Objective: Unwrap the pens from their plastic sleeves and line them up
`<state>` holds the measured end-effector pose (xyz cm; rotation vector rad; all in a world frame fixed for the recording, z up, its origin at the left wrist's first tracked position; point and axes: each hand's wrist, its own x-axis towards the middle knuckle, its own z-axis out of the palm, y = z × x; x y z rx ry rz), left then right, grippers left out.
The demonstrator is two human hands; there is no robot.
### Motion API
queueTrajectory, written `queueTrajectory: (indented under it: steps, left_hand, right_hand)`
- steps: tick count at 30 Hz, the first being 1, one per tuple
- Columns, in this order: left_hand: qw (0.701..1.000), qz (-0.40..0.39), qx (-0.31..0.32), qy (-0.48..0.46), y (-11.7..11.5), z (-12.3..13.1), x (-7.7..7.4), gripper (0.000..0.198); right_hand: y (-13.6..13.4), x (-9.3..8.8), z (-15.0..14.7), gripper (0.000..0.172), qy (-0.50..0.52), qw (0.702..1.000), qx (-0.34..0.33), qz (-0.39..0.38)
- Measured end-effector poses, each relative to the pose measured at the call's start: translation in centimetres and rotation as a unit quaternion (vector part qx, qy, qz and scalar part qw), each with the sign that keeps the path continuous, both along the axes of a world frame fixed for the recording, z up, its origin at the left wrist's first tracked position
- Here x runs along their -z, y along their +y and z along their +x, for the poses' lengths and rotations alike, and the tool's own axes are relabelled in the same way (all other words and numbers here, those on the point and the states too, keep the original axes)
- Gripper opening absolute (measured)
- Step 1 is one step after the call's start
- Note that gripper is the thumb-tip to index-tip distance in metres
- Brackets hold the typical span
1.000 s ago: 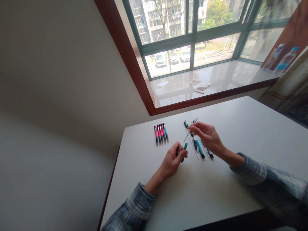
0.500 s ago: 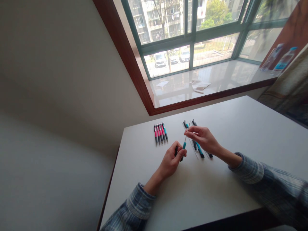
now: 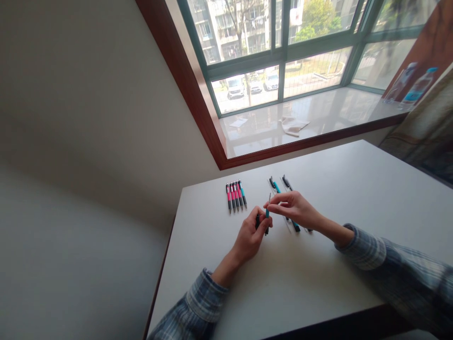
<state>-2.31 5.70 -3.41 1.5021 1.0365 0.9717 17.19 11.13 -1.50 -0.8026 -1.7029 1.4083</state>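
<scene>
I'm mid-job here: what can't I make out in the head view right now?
All in the head view:
Teal barrel, lower part: hidden by the left hand.
Refill, lower end: lost at the right hand's fingertips.
Loose pen parts, middle stretch: covered by the right hand.
Bottle label, lettering: too small.
Right sleeve: cut off by the picture's edge.

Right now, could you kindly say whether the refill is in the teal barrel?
Partly in, it seems: the refill sticks up above the teal barrel in the left hand; its lower end is hidden.
</scene>
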Motion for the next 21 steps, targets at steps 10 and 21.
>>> queueTrajectory:
  steps: [10,21]
  left_hand:
    - [1.000,0.027,-0.011,-0.011,0.1,0.0,-0.3,0.028]
    - [1.000,-0.002,-0.022,-0.008,0.2,0.1,-0.3,0.032]
  right_hand:
    - [-0.2,0.1,-0.2,0.029,0.005,0.999,-0.036,-0.035]
    - [-0.2,0.5,-0.4,0.032,0.036,0.998,0.024,-0.040]
